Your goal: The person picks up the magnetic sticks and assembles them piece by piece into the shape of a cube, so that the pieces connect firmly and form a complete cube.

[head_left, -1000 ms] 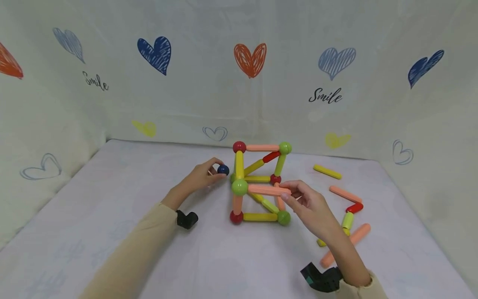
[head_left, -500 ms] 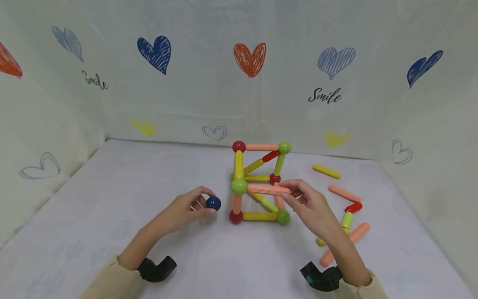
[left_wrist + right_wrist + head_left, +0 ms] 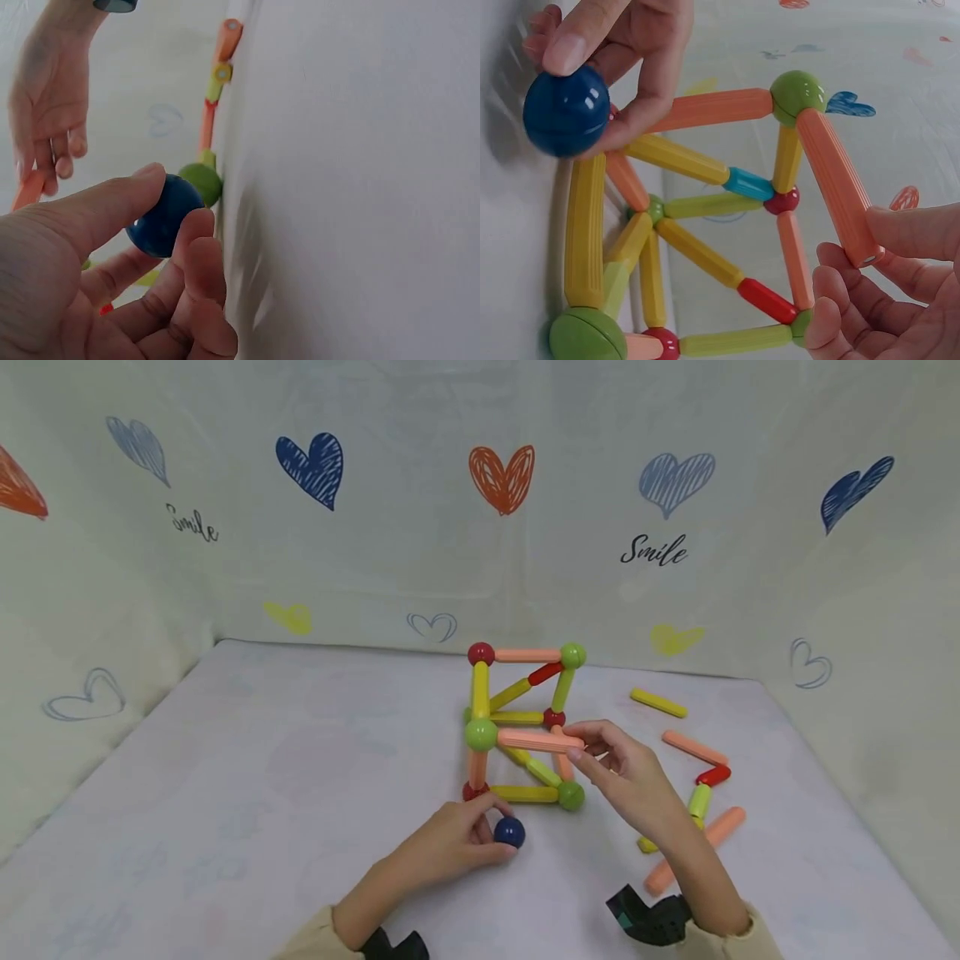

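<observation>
My left hand [image 3: 457, 843] pinches a dark blue ball [image 3: 510, 832] between thumb and fingers, in front of the frame's lower edge. My right hand [image 3: 622, 777] pinches the free end of an orange stick [image 3: 536, 741]. The stick's other end joins a green ball [image 3: 481, 734] at the upper front left of a box-like frame of sticks and balls. In the right wrist view the orange stick [image 3: 838, 184] shows a bare end at my fingertips, and the blue ball [image 3: 566, 112] is apart from it. A lower red ball [image 3: 476, 792] is partly hidden behind my left fingers.
Loose sticks lie at the right of the table: a yellow stick [image 3: 658, 702], an orange stick [image 3: 694, 747], a short red piece [image 3: 712, 775], a light green piece [image 3: 699, 802] and a thicker orange stick [image 3: 723, 828] near my right forearm. A printed cloth [image 3: 570, 568] hangs behind.
My left hand has brought the blue ball from the frame's left side toward me, then right to its front. My right hand still holds the orange stick in place.
</observation>
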`<state>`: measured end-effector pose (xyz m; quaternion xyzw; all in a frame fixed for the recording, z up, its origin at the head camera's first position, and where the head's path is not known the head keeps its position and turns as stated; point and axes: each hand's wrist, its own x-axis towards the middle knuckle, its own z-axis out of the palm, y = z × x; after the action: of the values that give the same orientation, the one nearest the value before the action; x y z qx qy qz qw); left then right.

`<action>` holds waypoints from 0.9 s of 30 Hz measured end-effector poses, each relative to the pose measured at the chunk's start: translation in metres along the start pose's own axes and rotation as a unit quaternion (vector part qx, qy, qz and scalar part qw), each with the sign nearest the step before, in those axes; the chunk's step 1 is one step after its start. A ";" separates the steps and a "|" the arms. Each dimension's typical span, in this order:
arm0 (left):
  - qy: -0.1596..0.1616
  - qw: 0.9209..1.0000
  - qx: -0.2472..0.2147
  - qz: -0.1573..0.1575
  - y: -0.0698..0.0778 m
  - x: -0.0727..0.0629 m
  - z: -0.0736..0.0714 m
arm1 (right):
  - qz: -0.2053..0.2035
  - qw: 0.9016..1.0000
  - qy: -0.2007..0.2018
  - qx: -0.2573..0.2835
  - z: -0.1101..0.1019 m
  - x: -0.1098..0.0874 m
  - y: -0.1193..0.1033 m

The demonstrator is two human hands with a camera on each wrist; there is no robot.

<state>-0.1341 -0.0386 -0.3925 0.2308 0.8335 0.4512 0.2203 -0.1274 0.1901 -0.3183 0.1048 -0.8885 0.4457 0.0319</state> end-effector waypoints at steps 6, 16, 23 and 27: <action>-0.005 1.000 0.007 -0.019 0.015 0.018 0.017 | 0.001 1.000 0.001 -0.003 -0.003 0.000 0.000; 0.002 0.999 0.042 -0.015 0.018 0.021 0.018 | 0.000 1.000 -0.002 0.005 -0.002 0.000 0.002; 0.012 0.995 0.103 0.016 0.053 0.007 -0.001 | 0.001 1.000 -0.003 0.013 -0.002 0.000 0.003; 0.075 0.990 0.095 0.068 0.080 -0.007 -0.023 | -0.001 1.000 0.000 0.012 -0.001 0.000 0.002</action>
<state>-0.1269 -0.0192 -0.3114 0.2727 0.8690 0.3998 0.1031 -0.1283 0.1924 -0.3192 0.1061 -0.8831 0.4560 0.0314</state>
